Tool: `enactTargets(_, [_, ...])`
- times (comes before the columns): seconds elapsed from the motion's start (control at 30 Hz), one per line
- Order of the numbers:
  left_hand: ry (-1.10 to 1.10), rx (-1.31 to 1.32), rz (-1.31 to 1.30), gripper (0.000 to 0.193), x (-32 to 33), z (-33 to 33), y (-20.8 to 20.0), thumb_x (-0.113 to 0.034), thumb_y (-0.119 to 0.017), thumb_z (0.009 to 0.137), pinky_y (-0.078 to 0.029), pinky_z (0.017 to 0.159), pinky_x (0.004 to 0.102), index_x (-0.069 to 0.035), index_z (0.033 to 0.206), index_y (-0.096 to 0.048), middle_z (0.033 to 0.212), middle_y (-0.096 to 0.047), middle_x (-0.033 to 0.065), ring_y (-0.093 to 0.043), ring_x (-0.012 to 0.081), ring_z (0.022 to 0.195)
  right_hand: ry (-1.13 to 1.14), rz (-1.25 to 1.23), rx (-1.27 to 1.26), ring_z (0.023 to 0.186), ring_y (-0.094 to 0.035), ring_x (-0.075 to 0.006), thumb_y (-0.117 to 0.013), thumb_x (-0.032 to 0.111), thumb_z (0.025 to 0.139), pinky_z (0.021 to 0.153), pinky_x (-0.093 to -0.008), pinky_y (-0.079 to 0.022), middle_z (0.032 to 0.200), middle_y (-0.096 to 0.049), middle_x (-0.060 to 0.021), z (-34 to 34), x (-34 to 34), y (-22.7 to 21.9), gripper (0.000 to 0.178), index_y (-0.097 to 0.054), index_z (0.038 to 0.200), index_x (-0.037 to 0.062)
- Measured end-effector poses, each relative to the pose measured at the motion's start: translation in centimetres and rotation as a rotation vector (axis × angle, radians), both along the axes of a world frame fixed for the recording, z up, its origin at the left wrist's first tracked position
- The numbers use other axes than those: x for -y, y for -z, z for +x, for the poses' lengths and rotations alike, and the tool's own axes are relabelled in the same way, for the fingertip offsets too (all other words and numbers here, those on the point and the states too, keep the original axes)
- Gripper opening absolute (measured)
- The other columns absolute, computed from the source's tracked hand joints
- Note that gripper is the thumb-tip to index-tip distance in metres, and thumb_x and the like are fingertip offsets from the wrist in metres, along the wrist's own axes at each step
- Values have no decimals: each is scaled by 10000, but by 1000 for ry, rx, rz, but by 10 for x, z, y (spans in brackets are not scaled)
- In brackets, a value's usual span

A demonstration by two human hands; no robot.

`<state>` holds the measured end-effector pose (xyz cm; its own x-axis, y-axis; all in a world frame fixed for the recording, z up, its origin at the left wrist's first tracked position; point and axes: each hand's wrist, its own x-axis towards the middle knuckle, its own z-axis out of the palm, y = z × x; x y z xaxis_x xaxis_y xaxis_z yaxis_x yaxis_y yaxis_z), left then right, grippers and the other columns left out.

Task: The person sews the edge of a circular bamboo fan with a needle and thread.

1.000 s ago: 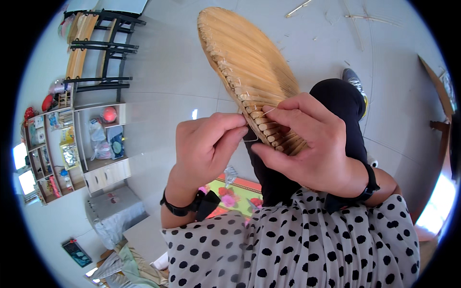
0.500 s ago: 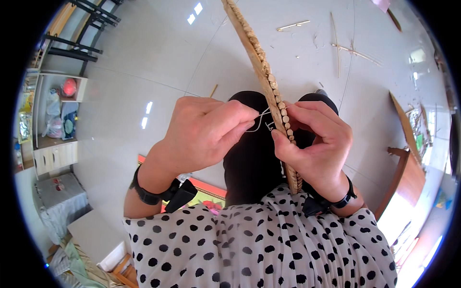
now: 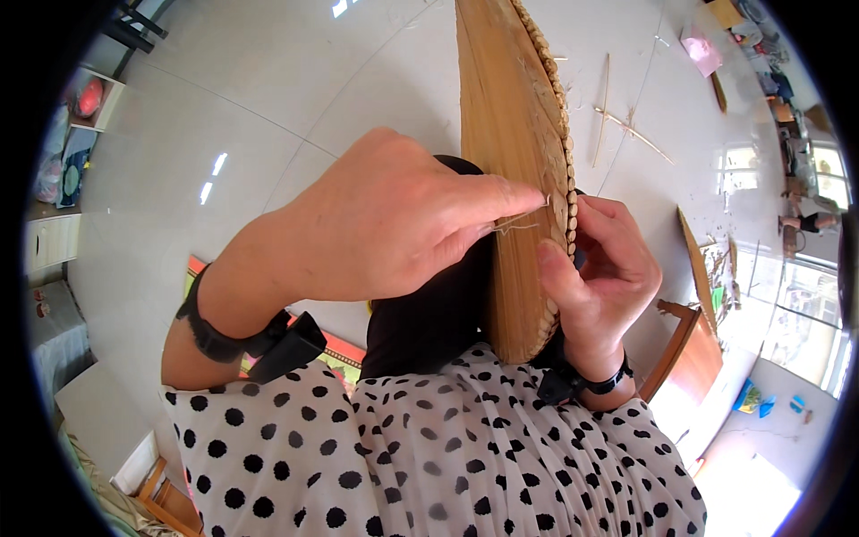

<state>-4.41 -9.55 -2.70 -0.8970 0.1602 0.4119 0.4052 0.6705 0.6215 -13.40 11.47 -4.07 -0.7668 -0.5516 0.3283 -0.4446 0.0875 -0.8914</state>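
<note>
I see the fan (image 3: 514, 125) swung broadside over the lap (image 3: 420, 318), offering its smooth face (image 3: 519, 286) to the left hand (image 3: 380, 224), whose grip on the thread (image 3: 519, 226) I can't judge; the right hand (image 3: 611, 259) clamps its rim (image 3: 571, 183).

the tan panel (image 3: 506, 116) looks like dried leaf or thin wood, matt and faintly grained; its edge (image 3: 570, 170) is rough and knobbly. the pale thread (image 3: 523, 225) looks fibrous. the floor (image 3: 376, 80) is smooth, glossy tile. near, the dotted blouse (image 3: 429, 456) is thin, pleated cloth, the trousers (image 3: 416, 322) matt black cloth. at right, the brown board (image 3: 693, 360) looks like smooth, shiny wood.
</note>
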Motion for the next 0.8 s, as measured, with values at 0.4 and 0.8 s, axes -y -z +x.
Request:
enactTargets(0.4, [-32, 210, 15, 409, -5, 10, -21, 21, -638, 815, -366, 447, 297, -57, 1214, -675, 607, -586, 78, -501, 206, 445, -34, -76, 44, 799, -623, -126, -795, -27, 694, 701, -248, -518, 1001, -649, -100, 1, 2, 6, 387, -706, 1068, -75])
enactTargets(0.8, [-225, 181, 9, 171, -19, 9, -26, 58, -638, 834, -378, 457, 267, -16, 976, -699, 624, -612, 69, -525, 151, 466, -20, -119, 62, 804, -661, -154, -836, 32, 670, 676, -264, -558, 973, -657, -114, -2, 3, 11, 392, -721, 1035, -55])
